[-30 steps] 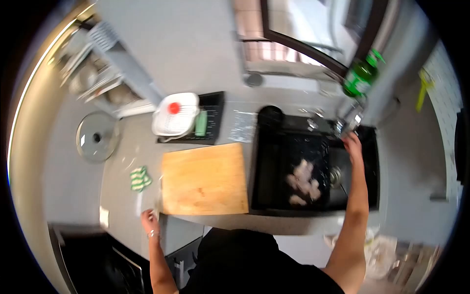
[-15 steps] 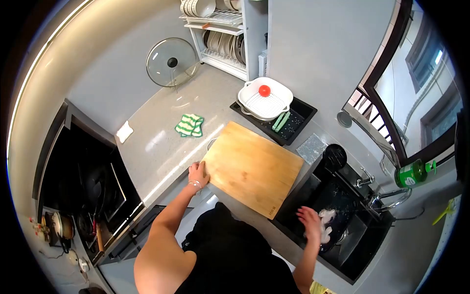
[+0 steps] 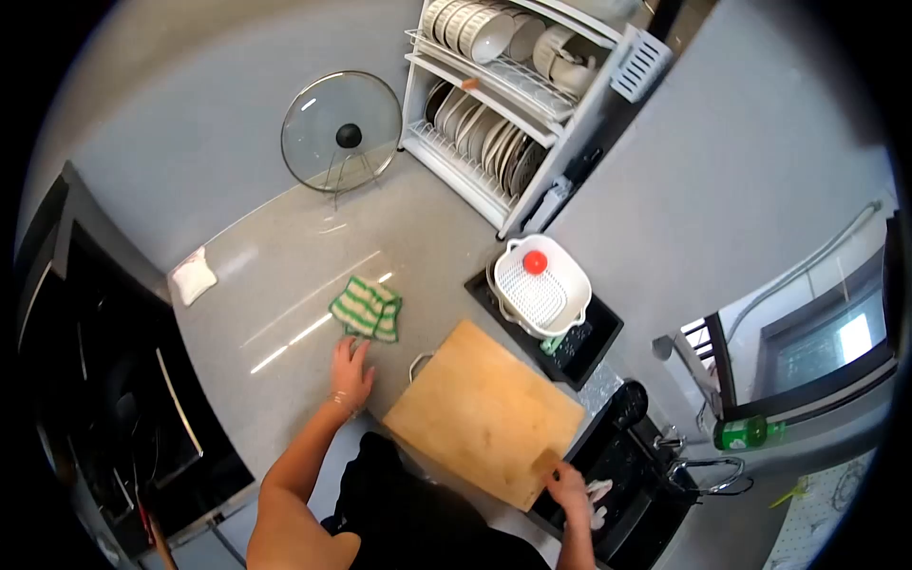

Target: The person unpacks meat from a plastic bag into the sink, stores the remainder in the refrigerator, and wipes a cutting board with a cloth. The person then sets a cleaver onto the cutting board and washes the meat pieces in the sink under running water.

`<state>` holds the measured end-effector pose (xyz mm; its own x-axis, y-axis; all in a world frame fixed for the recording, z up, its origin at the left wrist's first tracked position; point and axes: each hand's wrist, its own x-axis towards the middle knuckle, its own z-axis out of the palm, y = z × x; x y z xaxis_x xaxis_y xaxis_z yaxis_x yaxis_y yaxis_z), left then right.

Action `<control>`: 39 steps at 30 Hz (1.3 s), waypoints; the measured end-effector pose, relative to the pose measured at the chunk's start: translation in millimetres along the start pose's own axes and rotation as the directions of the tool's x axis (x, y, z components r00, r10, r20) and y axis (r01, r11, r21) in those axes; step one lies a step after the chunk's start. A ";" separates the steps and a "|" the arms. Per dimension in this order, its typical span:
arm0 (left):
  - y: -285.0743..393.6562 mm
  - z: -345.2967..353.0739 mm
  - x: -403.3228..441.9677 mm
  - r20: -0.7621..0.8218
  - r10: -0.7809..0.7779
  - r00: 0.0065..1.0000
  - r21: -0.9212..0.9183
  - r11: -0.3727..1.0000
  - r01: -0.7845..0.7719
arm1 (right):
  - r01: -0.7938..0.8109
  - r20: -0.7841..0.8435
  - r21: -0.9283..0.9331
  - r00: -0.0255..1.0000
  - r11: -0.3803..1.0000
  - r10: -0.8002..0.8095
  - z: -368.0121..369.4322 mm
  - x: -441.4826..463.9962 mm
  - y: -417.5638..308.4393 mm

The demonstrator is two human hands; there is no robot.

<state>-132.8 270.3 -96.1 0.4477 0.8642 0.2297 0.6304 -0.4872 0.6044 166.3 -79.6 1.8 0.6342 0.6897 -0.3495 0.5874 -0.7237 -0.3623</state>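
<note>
My left hand (image 3: 351, 375) is over the counter just below a green-and-white striped cloth (image 3: 367, 309). Its fingers are apart, the tips near the cloth's lower edge, with nothing held. My right hand (image 3: 567, 486) is at the lower right corner of the wooden cutting board (image 3: 484, 413), fingers bent beside its edge; whether they touch it I cannot tell. Pale pieces of food (image 3: 598, 491) lie in the black sink (image 3: 655, 518), partly hidden by my right hand. A metal handle shows at the board's left edge.
Behind the board, a white basket (image 3: 567, 285) with a red object (image 3: 535, 262) stands on a black tray (image 3: 608, 332). A glass lid (image 3: 328, 128), a dish rack (image 3: 456, 180), a white cloth (image 3: 195, 277), a black stove (image 3: 104, 380), a faucet (image 3: 708, 464) and a green bottle (image 3: 744, 433) surround the counter.
The view has turned left. My left hand has left the board's side for the striped cloth. My right hand has come from the faucet, over the sink, to the board's corner.
</note>
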 end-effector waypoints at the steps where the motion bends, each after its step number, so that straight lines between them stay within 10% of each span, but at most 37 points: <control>1: -4.5 -5.3 12.5 -0.001 0.020 1.000 0.037 0.999 -0.020 | 0.029 -0.067 -0.051 0.997 0.998 -0.033 -17.1 14.9 -9.0; 6: -26.3 -13.9 59.7 0.147 0.023 0.989 0.154 0.987 -0.046 | 0.395 -0.371 -0.031 0.849 0.918 -0.378 -127.6 132.0 -147.2; 11: -42.4 0.6 70.8 0.224 -0.022 0.974 0.186 0.982 -0.021 | 0.507 -0.410 0.322 0.836 0.800 -0.365 -160.3 283.3 -245.3; 18: -51.8 -15.7 86.8 0.260 0.030 0.965 0.188 0.979 -0.081 | 0.173 -0.614 0.259 0.789 0.950 0.023 -196.0 461.4 -285.3; 25: -57.8 -21.8 94.6 0.316 0.039 0.948 0.118 0.990 -0.080 | -0.010 -0.217 0.872 0.888 0.489 0.406 -218.0 515.0 -296.0; 30: -58.6 -24.4 96.0 0.355 0.034 0.934 0.120 0.989 -0.081 | 0.053 -0.397 0.801 0.792 0.596 0.464 -203.3 610.9 -228.8; 34: -60.5 -22.5 94.8 0.375 0.024 0.927 0.118 0.990 -0.074 | 0.330 -0.509 0.852 0.701 0.406 0.499 -215.1 578.6 -263.3; 39: -61.3 -18.3 94.7 0.399 0.009 0.917 0.142 0.987 -0.072 | 0.259 -0.652 0.722 0.565 0.641 0.506 -211.4 545.8 -292.8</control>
<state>-140.6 384.3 -97.5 0.6693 0.7377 -0.0886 0.6805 -0.5608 0.4717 446.7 503.6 99.8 0.9831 0.0076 0.1828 0.1781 -0.2676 -0.9469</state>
